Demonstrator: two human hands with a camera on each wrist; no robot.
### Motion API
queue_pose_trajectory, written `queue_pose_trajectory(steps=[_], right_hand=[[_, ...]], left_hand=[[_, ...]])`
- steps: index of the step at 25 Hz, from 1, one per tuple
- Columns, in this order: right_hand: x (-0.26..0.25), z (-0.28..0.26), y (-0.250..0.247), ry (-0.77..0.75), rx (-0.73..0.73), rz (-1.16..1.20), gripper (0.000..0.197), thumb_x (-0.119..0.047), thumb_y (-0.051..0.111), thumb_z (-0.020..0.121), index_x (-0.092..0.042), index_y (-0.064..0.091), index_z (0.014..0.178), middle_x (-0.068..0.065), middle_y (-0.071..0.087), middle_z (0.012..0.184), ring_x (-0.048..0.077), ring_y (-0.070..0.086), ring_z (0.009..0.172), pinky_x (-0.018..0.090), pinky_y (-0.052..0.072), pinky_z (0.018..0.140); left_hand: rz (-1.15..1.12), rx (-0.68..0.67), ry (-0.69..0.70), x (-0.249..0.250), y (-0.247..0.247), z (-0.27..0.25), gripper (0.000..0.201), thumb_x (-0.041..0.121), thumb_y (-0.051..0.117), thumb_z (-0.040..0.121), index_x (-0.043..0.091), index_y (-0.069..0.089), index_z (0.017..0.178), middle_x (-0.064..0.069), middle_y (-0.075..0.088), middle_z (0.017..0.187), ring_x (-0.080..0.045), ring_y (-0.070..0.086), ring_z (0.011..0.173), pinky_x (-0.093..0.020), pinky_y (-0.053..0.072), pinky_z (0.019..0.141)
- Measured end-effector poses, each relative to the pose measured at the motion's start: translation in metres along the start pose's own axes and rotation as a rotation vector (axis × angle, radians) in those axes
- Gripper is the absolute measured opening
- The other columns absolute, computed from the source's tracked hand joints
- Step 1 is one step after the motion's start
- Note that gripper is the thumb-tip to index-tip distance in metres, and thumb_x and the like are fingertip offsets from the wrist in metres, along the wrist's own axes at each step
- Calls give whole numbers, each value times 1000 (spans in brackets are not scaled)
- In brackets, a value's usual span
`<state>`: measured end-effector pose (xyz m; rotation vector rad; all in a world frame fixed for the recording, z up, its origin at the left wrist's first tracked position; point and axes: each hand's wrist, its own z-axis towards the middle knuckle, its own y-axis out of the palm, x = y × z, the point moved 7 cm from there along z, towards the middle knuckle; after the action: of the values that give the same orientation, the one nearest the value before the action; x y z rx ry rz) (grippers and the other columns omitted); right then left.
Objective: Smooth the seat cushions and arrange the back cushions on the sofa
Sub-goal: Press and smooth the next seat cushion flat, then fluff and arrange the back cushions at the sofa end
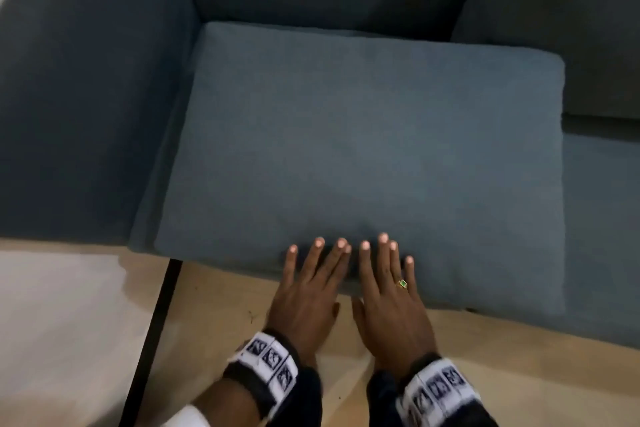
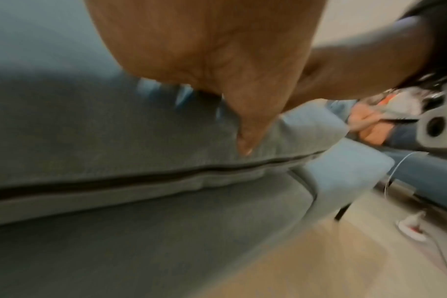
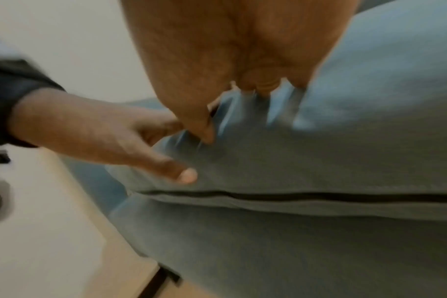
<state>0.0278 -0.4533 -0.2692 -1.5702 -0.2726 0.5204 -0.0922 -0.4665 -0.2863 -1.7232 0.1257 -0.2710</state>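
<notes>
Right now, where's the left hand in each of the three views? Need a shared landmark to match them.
Head: left hand low centre, fingers flat on the cushion's front edge.
Left wrist: top centre, huge, thumb down on the fabric.
Right wrist: enters from the left, thumb on the cushion.
Shared landmark: the cushion's dark front seam, seen in both wrist views; the head view does not show it clearly.

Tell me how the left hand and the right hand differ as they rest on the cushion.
The right hand wears a gold ring with a green stone; the left hand wears no ring that shows. The left hand lies nearer the sofa's armrest, the right hand nearer the middle of the sofa. Both lie flat, fingers straight and slightly spread, side by side at the front edge of the blue cushion, each with a marker band at the wrist.
</notes>
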Motion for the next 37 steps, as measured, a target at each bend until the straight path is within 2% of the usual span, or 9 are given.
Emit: queue_pose_trajectory(steps=[6, 9, 12, 16, 19, 23, 27, 32, 37], right_hand=[[-80, 40, 16, -83, -93, 1, 99, -24, 74, 75, -6, 21, 157, 15, -2, 168, 32, 19, 151, 63, 22, 116], [-105, 75, 12, -133, -35, 28, 81, -26, 52, 78, -8, 33, 154, 13, 26, 163, 33, 20, 151, 60, 18, 119], [-128, 85, 23, -254, -143, -35, 84, -19, 59, 75, -10, 35, 154, 16, 19, 164, 33, 14, 153, 64, 12, 119], [-152, 93, 5, -303, -3, 29, 73, -16, 44, 86, -10, 25, 157, 10, 17, 166, 30, 18, 153, 61, 8, 121], [-145, 98, 34, -202, -291, -34, 99, -16, 67, 76, -17, 14, 160, 2, -18, 167, 24, 8, 155, 63, -5, 119], [-157, 96, -11, -264, -124, 167, 80, -21, 56, 86, -20, 22, 158, 4, 14, 168, 26, 12, 155, 58, 15, 122], [-42, 45, -9, 165, -132, 196, 79, -22, 65, 87, -20, 28, 157, 8, 8, 168, 29, 10, 155, 60, 22, 120], [75, -54, 2, 492, -379, 102, 93, -36, 54, 97, -43, -19, 154, 0, -22, 165, 26, -15, 153, 57, 9, 121], [145, -116, 5, 1411, 129, 921, 79, -41, 57, 99, -18, 11, 160, 10, 10, 167, 34, 17, 152, 54, 28, 119]], left_hand=[[-39, 11, -193, -72, -3, -27, 118, 28, 80, 71, 12, 4, 160, -8, -12, 167, -27, 6, 154, -59, 10, 120], [-25, 42, -217, -110, 2, -33, 112, 29, 69, 74, 6, -1, 158, -19, 3, 165, -36, 7, 152, -60, 13, 118], [-37, -31, -250, -138, 3, -47, 122, 26, 80, 69, 7, -1, 158, -15, -13, 166, -33, 5, 153, -56, 10, 120], [-39, 129, -251, -152, -28, -45, 101, 38, 53, 86, 0, -10, 155, -25, -5, 162, -38, -12, 152, -61, 12, 118], [-111, -149, -312, -173, 8, -57, 128, 40, 75, 79, 9, -26, 153, -10, -31, 162, -30, -9, 153, -59, 11, 120], [-236, -188, -363, -183, 13, -73, 112, 43, 65, 88, 16, -19, 156, -6, -25, 165, -26, -16, 153, -55, 14, 122], [-505, -186, -562, -208, 24, -99, 113, 34, 69, 90, 19, -23, 154, 5, -35, 160, -21, -25, 149, -54, 14, 123], [-620, -118, -706, -197, 7, -94, 110, 19, 72, 89, 12, -15, 157, -3, -27, 163, -27, -5, 154, -36, 13, 120], [-842, -48, -901, -181, 8, -81, 93, 23, 59, 99, 7, -13, 157, -8, -14, 167, -22, 3, 154, -10, 2, 110]])
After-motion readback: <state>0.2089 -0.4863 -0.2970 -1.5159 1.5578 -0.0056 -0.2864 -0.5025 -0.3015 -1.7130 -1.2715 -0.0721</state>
